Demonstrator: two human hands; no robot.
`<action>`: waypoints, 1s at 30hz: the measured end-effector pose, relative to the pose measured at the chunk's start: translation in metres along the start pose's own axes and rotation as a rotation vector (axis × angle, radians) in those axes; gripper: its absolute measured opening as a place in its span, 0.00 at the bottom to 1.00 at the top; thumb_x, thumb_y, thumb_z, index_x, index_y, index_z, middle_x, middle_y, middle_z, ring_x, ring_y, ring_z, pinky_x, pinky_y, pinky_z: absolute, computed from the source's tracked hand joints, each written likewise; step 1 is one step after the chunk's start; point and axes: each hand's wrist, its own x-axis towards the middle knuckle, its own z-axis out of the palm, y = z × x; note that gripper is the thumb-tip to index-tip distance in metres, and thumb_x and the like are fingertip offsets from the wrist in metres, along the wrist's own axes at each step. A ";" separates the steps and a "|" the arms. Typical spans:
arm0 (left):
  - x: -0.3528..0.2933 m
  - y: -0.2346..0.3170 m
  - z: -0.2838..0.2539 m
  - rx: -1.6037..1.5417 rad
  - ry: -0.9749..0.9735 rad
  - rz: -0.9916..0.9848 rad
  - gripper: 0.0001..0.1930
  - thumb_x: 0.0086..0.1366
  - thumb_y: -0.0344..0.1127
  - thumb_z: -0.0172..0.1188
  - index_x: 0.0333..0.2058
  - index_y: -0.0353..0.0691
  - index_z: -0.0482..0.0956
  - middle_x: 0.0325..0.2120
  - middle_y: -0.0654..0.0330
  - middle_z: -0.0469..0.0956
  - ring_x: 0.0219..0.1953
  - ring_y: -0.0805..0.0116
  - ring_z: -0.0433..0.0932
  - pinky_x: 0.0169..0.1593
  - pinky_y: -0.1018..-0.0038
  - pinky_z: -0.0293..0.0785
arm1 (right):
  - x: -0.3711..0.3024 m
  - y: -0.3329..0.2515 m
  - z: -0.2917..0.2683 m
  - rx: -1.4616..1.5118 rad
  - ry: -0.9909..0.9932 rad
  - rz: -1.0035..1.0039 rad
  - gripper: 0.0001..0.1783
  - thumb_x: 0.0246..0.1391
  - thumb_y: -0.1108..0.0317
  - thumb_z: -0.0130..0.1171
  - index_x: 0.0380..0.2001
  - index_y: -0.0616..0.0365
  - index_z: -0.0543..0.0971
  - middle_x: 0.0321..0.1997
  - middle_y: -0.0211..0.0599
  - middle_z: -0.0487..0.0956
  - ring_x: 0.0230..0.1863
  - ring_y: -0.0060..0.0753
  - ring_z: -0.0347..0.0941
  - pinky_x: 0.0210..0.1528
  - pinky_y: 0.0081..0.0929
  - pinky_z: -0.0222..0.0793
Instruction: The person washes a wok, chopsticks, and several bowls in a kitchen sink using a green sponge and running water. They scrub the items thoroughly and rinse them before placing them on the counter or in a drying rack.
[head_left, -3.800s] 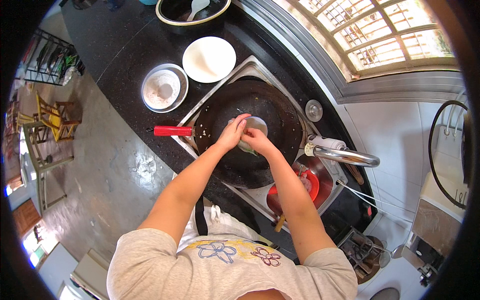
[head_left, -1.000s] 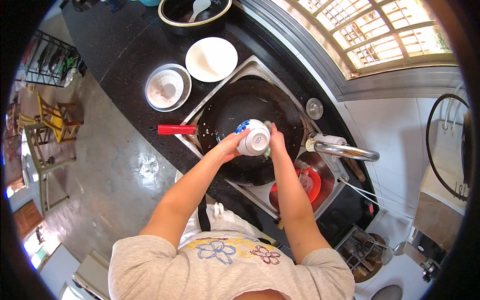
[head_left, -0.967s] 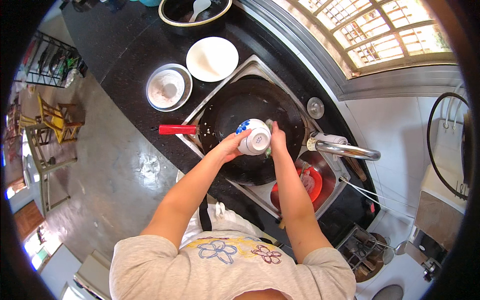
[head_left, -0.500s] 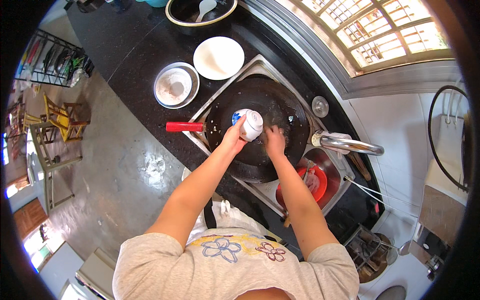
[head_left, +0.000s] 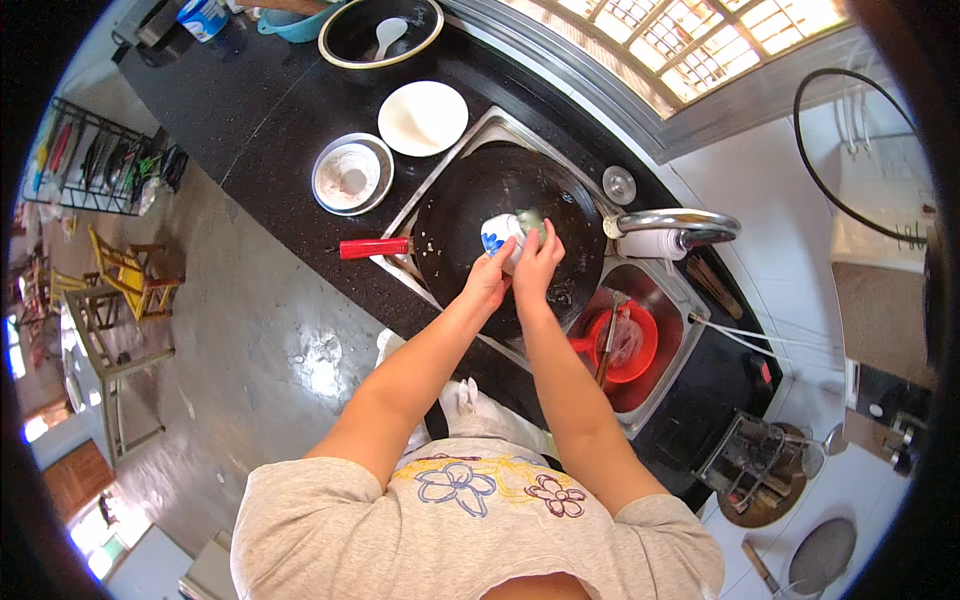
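Note:
My left hand [head_left: 486, 281] grips a small white bowl [head_left: 498, 229] with a blue flower pattern, held above a wide black wok [head_left: 455, 195]. Against the bowl's far right side my right hand [head_left: 537, 265] is closed on a blurred greenish scrubbing cloth [head_left: 531, 222]; its exact kind is hard to make out. The wok, with a red handle [head_left: 374, 248] pointing left, rests over the steel sink [head_left: 497, 122]. Small pale bits stick to its inner wall. How far my fingers reach around the bowl is partly hidden.
A white plate [head_left: 423, 118] and stacked bowls [head_left: 384, 172] stand on the black counter, left of the sink. Right of the wok are a curved tap [head_left: 690, 222] and a red basin [head_left: 640, 352]. Another person's hand [head_left: 292, 5] is by a teal basin [head_left: 300, 27].
My right hand has risen from the wok to the bowl with the greenish cloth. The bowl has tilted and come slightly lower. The view has shifted, showing more of the counter's far left.

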 end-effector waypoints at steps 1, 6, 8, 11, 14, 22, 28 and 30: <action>-0.004 0.002 0.000 0.047 -0.034 -0.008 0.13 0.61 0.40 0.60 0.42 0.41 0.77 0.39 0.62 0.79 0.44 0.69 0.76 0.47 0.70 0.73 | 0.007 0.000 -0.004 0.074 -0.008 0.126 0.25 0.60 0.56 0.47 0.55 0.60 0.68 0.54 0.55 0.67 0.55 0.51 0.63 0.57 0.37 0.58; -0.020 0.032 0.000 0.274 -0.199 -0.146 0.18 0.60 0.43 0.61 0.46 0.40 0.75 0.42 0.61 0.77 0.45 0.69 0.76 0.47 0.71 0.73 | 0.043 0.029 -0.028 0.632 -0.380 0.663 0.27 0.62 0.48 0.40 0.48 0.59 0.74 0.48 0.37 0.76 0.48 0.36 0.72 0.51 0.29 0.64; -0.025 0.048 -0.003 0.336 -0.243 -0.190 0.20 0.60 0.45 0.61 0.45 0.39 0.75 0.42 0.61 0.77 0.45 0.67 0.75 0.48 0.70 0.73 | 0.036 0.014 -0.033 0.609 -0.426 0.813 0.28 0.58 0.43 0.43 0.47 0.54 0.76 0.45 0.34 0.78 0.47 0.35 0.73 0.48 0.34 0.67; -0.023 0.064 -0.002 0.375 -0.265 -0.227 0.21 0.60 0.48 0.60 0.47 0.39 0.73 0.43 0.60 0.76 0.45 0.67 0.75 0.50 0.69 0.72 | 0.027 0.004 -0.028 0.725 -0.344 0.904 0.28 0.57 0.44 0.45 0.47 0.57 0.75 0.46 0.36 0.77 0.47 0.36 0.73 0.48 0.33 0.68; -0.020 0.074 -0.004 0.447 -0.250 -0.200 0.26 0.61 0.53 0.58 0.49 0.39 0.71 0.45 0.58 0.74 0.46 0.65 0.74 0.50 0.68 0.72 | 0.025 0.010 -0.022 0.811 -0.161 0.874 0.28 0.57 0.47 0.46 0.47 0.60 0.75 0.47 0.37 0.77 0.47 0.36 0.74 0.47 0.33 0.69; -0.004 0.113 -0.008 0.535 -0.214 -0.851 0.51 0.51 0.78 0.43 0.52 0.29 0.63 0.46 0.41 0.70 0.44 0.53 0.76 0.44 0.68 0.76 | 0.020 -0.038 -0.029 -0.151 0.149 0.205 0.29 0.54 0.44 0.48 0.29 0.64 0.81 0.27 0.51 0.79 0.33 0.46 0.78 0.38 0.35 0.68; 0.004 0.128 0.020 0.245 -0.208 -1.025 0.35 0.57 0.57 0.49 0.51 0.29 0.63 0.50 0.38 0.65 0.48 0.43 0.72 0.36 0.72 0.80 | -0.008 -0.073 -0.033 -0.169 0.084 -0.028 0.27 0.56 0.48 0.49 0.25 0.63 0.80 0.22 0.48 0.78 0.28 0.44 0.77 0.32 0.35 0.69; -0.001 0.129 0.025 0.321 -0.207 -1.037 0.31 0.56 0.50 0.48 0.51 0.31 0.63 0.50 0.39 0.64 0.49 0.41 0.70 0.39 0.69 0.80 | -0.009 -0.065 -0.033 -0.035 0.106 0.000 0.26 0.58 0.49 0.48 0.26 0.63 0.80 0.24 0.44 0.79 0.28 0.39 0.77 0.33 0.33 0.69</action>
